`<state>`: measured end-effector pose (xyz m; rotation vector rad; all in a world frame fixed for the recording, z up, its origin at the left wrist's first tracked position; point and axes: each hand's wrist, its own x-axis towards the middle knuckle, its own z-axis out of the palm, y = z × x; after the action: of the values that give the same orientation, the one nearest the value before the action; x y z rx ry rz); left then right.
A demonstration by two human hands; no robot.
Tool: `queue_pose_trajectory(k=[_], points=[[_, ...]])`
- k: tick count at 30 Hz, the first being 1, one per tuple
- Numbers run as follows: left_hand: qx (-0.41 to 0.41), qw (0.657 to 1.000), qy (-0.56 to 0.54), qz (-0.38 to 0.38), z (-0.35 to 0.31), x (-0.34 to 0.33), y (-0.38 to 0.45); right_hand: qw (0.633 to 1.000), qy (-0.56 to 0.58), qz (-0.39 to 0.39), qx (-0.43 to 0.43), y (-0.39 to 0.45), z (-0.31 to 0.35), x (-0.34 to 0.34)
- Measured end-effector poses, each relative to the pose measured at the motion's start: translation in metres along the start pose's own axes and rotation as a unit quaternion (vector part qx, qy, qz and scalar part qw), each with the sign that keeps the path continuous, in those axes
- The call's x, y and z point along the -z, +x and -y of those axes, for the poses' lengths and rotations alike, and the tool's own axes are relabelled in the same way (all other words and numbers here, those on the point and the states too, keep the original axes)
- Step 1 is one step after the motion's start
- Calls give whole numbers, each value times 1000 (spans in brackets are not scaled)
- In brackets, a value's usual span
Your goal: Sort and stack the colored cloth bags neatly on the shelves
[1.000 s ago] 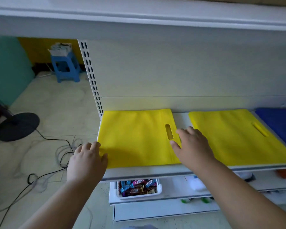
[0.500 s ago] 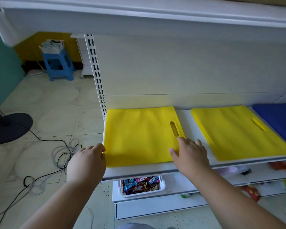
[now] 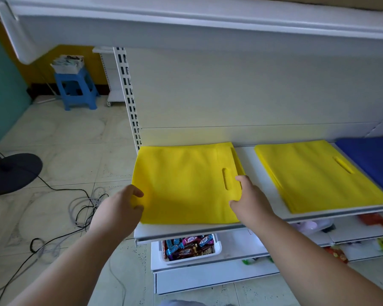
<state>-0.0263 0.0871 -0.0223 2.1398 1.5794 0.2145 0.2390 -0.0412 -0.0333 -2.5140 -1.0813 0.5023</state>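
Note:
A flat yellow cloth bag (image 3: 186,184) with a slot handle lies at the left end of the white shelf (image 3: 248,164). My left hand (image 3: 119,208) grips its left edge with thumb and fingers curled round the fabric. My right hand (image 3: 250,199) holds its right edge beside the handle slot. A second pile of yellow bags (image 3: 314,175) lies further right on the same shelf. Beyond that, a blue bag (image 3: 372,157) sits at the shelf's right end, partly out of frame.
An upper shelf (image 3: 208,21) overhangs the work area. A white bin of wrapped sweets (image 3: 188,248) sits on the lower shelf, with other small goods to the right. On the floor left: cables (image 3: 82,208), a fan base (image 3: 11,173), a blue stool (image 3: 75,89).
Both hands have closed on the left yellow bag's side edges; before, they rested near its front corners. The view has shifted so the shelf sits further right.

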Motion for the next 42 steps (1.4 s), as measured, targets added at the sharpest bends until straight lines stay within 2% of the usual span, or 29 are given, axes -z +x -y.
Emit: queue_pose_trajectory(k=[3, 5, 9, 17, 23, 28, 32, 38, 42], points=[[-1, 1000, -1, -14, -2, 1, 0, 998, 30, -31, 52, 0, 2, 6], [5, 998, -33, -51, -5, 2, -3, 992, 16, -85, 96, -2, 2, 14], [12, 984, -120, -133, -17, -6, -19, 973, 63, -165, 148, -10, -19, 35], [-64, 975, -167, -128, -101, -42, -35, 962, 94, -218, 134, -8, -101, 93], [-88, 972, -176, -129, -202, -100, -32, 961, 99, -229, 119, 19, -203, 146], [-76, 974, -158, -147, -296, -156, -45, 969, 118, -191, 106, 51, -295, 198], [-53, 981, -125, -137, -344, -184, -57, 977, 108, -139, 122, 76, -341, 226], [-12, 994, -32, -106, -363, -211, -62, 986, 87, -16, 140, 106, -360, 232], [3, 995, 34, -98, -368, -219, -59, 991, 28, 0, 134, 120, -361, 225]])
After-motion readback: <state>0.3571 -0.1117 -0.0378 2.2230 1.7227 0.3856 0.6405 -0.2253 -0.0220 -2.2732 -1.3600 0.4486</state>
